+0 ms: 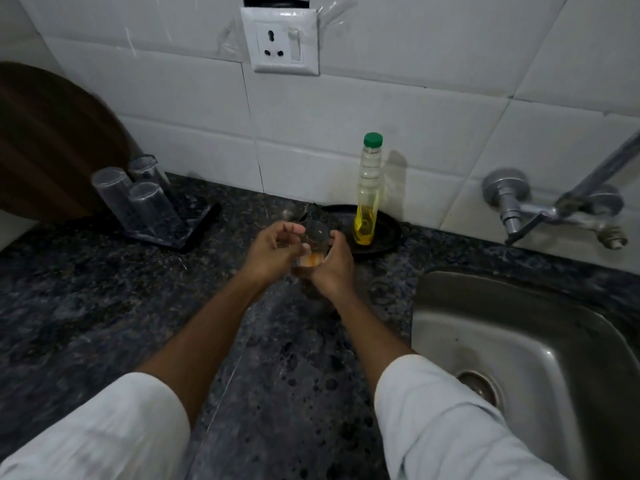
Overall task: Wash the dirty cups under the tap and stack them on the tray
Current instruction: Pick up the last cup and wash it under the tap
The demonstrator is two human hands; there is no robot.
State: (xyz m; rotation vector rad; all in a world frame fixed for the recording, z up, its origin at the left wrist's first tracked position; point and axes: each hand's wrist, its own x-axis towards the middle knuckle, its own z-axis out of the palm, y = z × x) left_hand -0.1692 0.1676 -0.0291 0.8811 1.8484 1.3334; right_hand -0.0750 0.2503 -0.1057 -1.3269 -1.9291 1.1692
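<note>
Both hands meet at centre frame over the dark speckled granite desk [104, 306], wrapped round one clear glass cup [313, 237]. The left hand [273, 249] curls its fingers at the cup's upper left side; the right hand [334, 268] grips it from the right & below — so both are clamped on the same cup, held tilted w/ its round end facing the camera. Something orange-ish [308, 260] shows between the palms at the cup's lower part; can't tell what it is. White sleeves [450, 420] are pushed up both forearms.

Upper left of the frame: three clear glasses [138, 197] stand upside down, close together, on a dark square tray [197, 225] — behind them a brown rounded board [45, 140] leans by the wall. Just right of the hands, a tall bottle of yellow liquid w/ a green cap [367, 188] stands upright on a black round plate [386, 233], near the tiled wall.

Right side: steel sink [519, 341], drain at lower right, and a wall-mounted metal tap [557, 209] in the upper right above it. The cup is over the desk, well apart from tap & sink. A white socket w/ switch [280, 41] sits top centre on the white tiles.
</note>
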